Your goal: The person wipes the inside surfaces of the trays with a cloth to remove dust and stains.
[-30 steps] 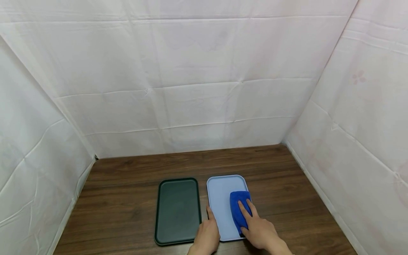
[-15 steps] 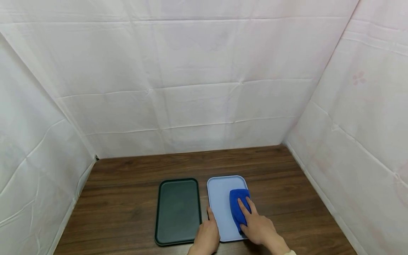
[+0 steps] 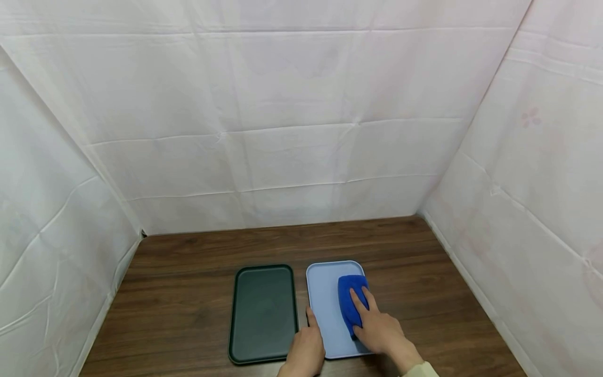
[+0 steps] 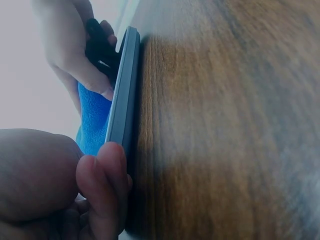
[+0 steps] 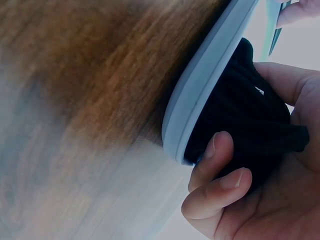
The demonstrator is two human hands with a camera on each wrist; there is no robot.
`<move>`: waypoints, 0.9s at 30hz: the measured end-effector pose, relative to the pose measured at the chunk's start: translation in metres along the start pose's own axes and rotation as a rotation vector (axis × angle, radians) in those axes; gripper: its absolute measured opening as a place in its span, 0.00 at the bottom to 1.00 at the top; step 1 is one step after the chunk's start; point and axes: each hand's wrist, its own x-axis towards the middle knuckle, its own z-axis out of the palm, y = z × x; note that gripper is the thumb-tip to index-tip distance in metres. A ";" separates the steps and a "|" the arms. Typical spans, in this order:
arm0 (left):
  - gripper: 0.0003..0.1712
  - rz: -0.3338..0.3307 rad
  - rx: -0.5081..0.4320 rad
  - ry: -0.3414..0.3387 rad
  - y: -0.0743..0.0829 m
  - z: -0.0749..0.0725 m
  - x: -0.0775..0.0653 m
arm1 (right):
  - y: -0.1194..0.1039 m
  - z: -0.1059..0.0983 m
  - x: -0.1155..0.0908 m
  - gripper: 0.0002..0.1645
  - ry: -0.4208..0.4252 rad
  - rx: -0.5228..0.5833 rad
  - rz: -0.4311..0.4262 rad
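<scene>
A light blue tray lies on the wooden table. My left hand grips its near left side, the index finger stretched along the edge; in the left wrist view the other fingers curl against the rim. On the tray's right half sits a blue plush cloth with a black part facing the right wrist camera. My right hand holds this cloth down on the tray, fingers spread over its top and others bent about the black part. The cloth's underside is hidden.
A dark green tray lies just left of the light blue one, with a narrow gap between them. White curtains enclose the wooden table at the back and on both sides.
My right hand has slid the blue cloth a short way toward the far end of the light blue tray and slightly left. My left hand and both trays stay in place.
</scene>
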 end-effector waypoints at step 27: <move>0.44 -0.030 0.005 -0.006 0.001 0.001 0.002 | -0.004 -0.006 0.029 0.51 0.015 -0.001 0.031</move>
